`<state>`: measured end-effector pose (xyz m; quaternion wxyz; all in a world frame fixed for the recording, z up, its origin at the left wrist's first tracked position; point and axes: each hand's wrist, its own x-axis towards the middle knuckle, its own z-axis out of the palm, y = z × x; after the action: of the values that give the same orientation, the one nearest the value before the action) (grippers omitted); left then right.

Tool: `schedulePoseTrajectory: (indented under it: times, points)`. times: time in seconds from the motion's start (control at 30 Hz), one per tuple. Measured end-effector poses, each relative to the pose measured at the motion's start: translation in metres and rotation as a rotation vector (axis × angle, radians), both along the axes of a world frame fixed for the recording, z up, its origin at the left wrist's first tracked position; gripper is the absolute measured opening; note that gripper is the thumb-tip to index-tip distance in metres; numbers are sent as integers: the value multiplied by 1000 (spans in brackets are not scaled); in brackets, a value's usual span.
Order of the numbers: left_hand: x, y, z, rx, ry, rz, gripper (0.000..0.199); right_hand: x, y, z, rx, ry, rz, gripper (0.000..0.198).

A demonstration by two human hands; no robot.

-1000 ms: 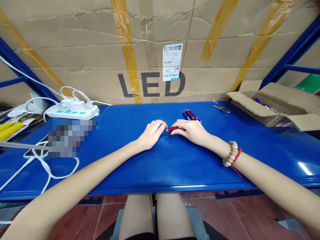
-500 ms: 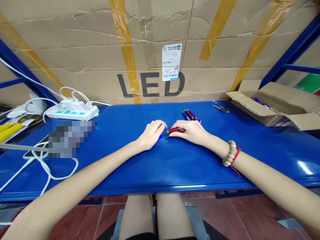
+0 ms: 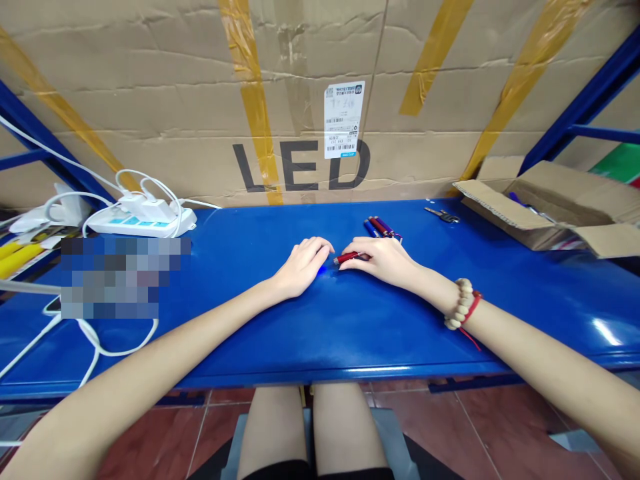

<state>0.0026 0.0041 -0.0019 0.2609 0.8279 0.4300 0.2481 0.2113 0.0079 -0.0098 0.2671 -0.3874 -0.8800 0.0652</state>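
Note:
My right hand (image 3: pixel 383 260) is closed around a small red torch (image 3: pixel 350 257), a short metal tube whose end points left towards my other hand. Palm down on the blue tabletop, my left hand (image 3: pixel 303 267) has its fingers loosely stretched and holds nothing visible. A bright blue glow (image 3: pixel 323 270) shows on the surface beside its thumb. Just behind my right hand lie several similar blue and red tubes (image 3: pixel 380 227), partly hidden by the hand.
A key (image 3: pixel 443 215) lies at the back right, near an open cardboard box (image 3: pixel 525 207). On the left are a white power strip (image 3: pixel 145 220), loose white cables (image 3: pixel 95 343) and a blurred-out object (image 3: pixel 125 277). A large carton (image 3: pixel 190 100) stands behind the blue table (image 3: pixel 300 340).
Both hands keep nearly the same pose, with the red torch still in the right hand. The camera view has shifted slightly.

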Motion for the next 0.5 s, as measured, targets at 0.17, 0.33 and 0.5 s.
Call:
schedulePoseTrajectory:
  times: [0.17, 0.33, 0.5]
  points:
    - [-1, 0, -1, 15, -6, -9, 31, 0, 1, 0, 15, 3, 24, 28]
    - [-1, 0, -3, 31, -5, -12, 34, 1, 1, 0, 8, 2, 41, 38]
    - [-1, 2, -3, 41, 0, -13, 33, 2, 1, -1, -4, 31, 31, 37]
